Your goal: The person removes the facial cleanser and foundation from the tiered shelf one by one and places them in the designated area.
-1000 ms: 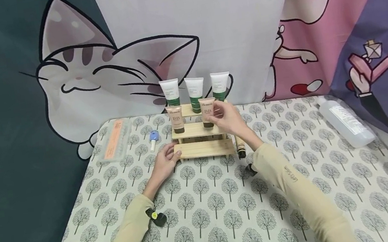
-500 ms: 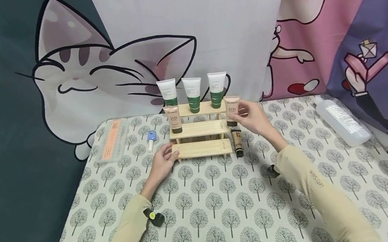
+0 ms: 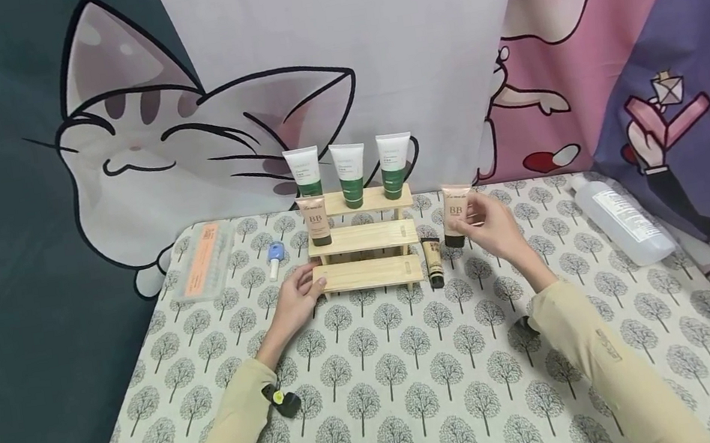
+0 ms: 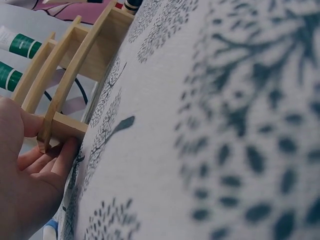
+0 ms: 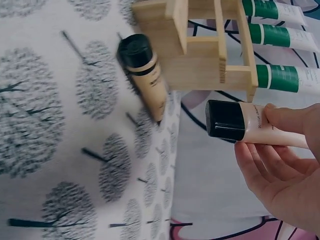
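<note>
A three-step wooden display rack (image 3: 369,272) stands toward the back of the table. My left hand (image 3: 297,295) grips the left end of its lowest step; the left wrist view shows the thumb above and fingers beneath the wood (image 4: 70,126). Right of the rack, my right hand (image 3: 490,224) pinches a pink BB cream tube (image 3: 455,209), black cap down. In the right wrist view that tube (image 5: 255,122) hangs clear of the rack. Another BB cream tube (image 3: 316,221) stands on the middle step's left end. Several green-and-white tubes (image 3: 351,176) line the top step.
A gold tube with a black cap (image 3: 433,262) lies just right of the rack. To the left are a blue-and-white small item (image 3: 276,260) and a clear plastic box (image 3: 205,261). A clear bottle (image 3: 623,220) lies at the far right. A curtain hangs behind.
My right hand has lifted the BB cream tube off the right of the middle step and carried it rightward, past the rack's end. The left hand keeps its grip on the lowest step.
</note>
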`<state>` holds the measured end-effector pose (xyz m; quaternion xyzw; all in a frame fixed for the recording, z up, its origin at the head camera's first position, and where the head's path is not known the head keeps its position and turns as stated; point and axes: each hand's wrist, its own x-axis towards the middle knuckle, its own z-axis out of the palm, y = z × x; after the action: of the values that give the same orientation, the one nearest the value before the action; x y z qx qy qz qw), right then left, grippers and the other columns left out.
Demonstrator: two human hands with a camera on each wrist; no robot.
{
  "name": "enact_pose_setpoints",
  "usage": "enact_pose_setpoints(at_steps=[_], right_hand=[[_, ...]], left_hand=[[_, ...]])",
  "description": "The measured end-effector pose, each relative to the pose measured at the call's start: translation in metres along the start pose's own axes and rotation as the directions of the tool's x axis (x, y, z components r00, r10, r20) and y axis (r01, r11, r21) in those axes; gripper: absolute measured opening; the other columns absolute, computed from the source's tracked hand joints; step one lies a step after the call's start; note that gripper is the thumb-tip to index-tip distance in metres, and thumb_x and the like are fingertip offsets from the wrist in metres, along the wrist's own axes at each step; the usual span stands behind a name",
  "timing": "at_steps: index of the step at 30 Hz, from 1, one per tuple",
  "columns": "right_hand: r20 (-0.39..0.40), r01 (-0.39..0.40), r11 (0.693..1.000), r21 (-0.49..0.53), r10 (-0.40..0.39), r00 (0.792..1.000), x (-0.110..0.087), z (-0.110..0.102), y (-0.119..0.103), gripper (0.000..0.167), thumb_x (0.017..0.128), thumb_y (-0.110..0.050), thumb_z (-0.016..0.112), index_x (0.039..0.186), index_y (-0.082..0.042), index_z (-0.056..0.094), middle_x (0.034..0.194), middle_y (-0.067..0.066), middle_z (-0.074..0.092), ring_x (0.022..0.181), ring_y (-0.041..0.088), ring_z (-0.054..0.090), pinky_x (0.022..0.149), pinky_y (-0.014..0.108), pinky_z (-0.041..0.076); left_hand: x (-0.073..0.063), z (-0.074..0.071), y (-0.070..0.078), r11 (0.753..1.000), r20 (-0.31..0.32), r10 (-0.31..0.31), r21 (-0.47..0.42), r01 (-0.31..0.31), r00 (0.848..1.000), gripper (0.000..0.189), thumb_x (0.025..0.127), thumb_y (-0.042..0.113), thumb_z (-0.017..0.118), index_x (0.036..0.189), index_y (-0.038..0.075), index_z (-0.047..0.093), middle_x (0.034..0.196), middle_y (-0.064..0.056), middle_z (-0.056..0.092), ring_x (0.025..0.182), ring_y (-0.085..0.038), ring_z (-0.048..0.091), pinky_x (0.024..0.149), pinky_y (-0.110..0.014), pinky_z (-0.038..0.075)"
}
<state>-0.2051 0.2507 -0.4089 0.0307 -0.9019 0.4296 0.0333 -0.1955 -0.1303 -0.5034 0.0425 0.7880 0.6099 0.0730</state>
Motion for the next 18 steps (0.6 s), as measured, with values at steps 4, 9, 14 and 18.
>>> enact_pose_setpoints(at_steps=[4,9,14,18], right_hand=[[0.004,-0.052,0.999,0.005,0.052,0.999,-0.007,0.0,0.009,0.05,0.095,-0.021,0.073,0.13,0.005,0.049,0.123,0.03,0.067,0.11,0.042,0.067,0.096,0.052,0.059],[0.033,-0.115,0.993,0.015,0.115,0.993,-0.016,0.0,0.02,0.052,0.095,-0.023,0.072,0.132,0.004,0.047,0.125,0.029,0.066,0.112,0.042,0.067,0.097,0.052,0.059],[0.057,-0.122,0.992,0.018,0.121,0.991,-0.022,0.002,0.03,0.048,0.095,-0.021,0.072,0.129,0.005,0.049,0.119,0.029,0.068,0.105,0.038,0.07,0.092,0.047,0.062],[0.081,-0.136,0.991,0.013,0.134,0.988,-0.025,0.005,0.036,0.047,0.095,-0.02,0.071,0.129,0.005,0.05,0.117,0.029,0.069,0.101,0.035,0.071,0.091,0.045,0.063]], left_hand=[[0.0,0.0,-0.001,1.0,0.0,0.002,-0.011,-0.002,1.0,0.054,0.101,0.014,0.062,0.149,-0.001,0.043,0.147,-0.028,0.051,0.133,-0.04,0.056,0.112,-0.037,0.049],[0.0,0.0,0.0,1.0,-0.004,0.01,-0.003,-0.01,1.0,0.052,0.101,0.011,0.061,0.148,-0.002,0.044,0.145,-0.028,0.053,0.131,-0.041,0.058,0.111,-0.037,0.051],[-0.001,0.001,0.001,1.0,-0.012,0.007,0.002,-0.007,1.0,0.052,0.1,0.01,0.061,0.148,-0.002,0.044,0.145,-0.029,0.052,0.131,-0.042,0.058,0.11,-0.038,0.051],[-0.002,0.001,0.001,1.0,-0.014,0.009,0.011,-0.009,1.0,0.051,0.1,0.009,0.061,0.147,-0.002,0.044,0.145,-0.029,0.052,0.13,-0.041,0.058,0.11,-0.038,0.052]])
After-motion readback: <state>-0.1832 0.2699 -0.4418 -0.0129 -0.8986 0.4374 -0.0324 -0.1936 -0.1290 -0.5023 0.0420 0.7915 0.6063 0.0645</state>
